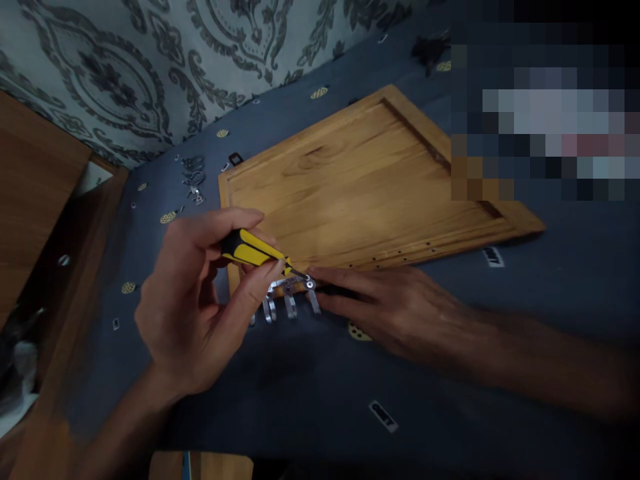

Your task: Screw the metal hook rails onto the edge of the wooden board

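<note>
1. Head camera: a wooden board point(345, 193) lies on a blue sheet point(300, 407), with a row of shiny metal hooks point(291, 305) at the left end of its near edge.
2. The left hand point(175, 297), by the board's near left corner, holds a yellow and black screwdriver point(253, 248). The tip is right by a screw point(310, 285) on the last hook; I cannot tell if they touch.
3. The right hand point(405, 310) is at the board's near edge, fingers close together, beside that same hook. I cannot tell if it grips anything.
4. Some small loose hooks point(199, 195) lie left of the board.
5. White tags point(383, 416) with dark letters show on the sheet, one near the board's right end, one in front of the board. Their letters are too blurry to read for sure.
</note>
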`<state>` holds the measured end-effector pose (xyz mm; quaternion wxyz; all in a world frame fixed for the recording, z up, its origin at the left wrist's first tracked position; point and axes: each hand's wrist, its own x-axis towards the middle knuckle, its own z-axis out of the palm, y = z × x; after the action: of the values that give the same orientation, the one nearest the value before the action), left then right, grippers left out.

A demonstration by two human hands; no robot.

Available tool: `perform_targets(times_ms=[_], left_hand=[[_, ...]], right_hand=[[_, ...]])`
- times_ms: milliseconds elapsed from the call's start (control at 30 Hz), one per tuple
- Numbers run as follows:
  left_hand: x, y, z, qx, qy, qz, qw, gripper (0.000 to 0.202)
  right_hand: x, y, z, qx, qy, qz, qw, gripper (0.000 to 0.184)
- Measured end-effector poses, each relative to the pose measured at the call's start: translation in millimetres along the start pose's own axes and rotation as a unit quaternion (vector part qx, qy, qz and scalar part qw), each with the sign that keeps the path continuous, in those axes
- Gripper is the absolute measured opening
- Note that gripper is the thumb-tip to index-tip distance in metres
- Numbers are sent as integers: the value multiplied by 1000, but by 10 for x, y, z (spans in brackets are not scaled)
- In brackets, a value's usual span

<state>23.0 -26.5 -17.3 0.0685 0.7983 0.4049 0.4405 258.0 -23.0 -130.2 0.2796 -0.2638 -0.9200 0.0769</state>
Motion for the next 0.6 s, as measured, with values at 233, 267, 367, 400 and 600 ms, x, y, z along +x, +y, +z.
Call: perform_targets(times_ms=[233, 267, 367, 400, 600], left_hand=[[-12, 3, -37, 67, -4, -8, 998, 46], [-8, 10, -37, 69, -4, -4, 998, 45], [3, 37, -30, 70, -14, -8, 997, 44], [6, 45, -28, 65, -21, -7, 998, 45], [39, 57, -40, 8, -79, 12, 997, 56]], right_hand=[[19, -3, -19, -6, -5, -4, 1000, 62], [22, -3, -21, -7, -6, -6, 1000, 62], [29, -4, -17, -8, 0, -6, 1000, 61], [31, -5, -15, -9, 0, -2, 1000, 59], [28, -14, -31, -18, -2, -2, 1000, 58]])
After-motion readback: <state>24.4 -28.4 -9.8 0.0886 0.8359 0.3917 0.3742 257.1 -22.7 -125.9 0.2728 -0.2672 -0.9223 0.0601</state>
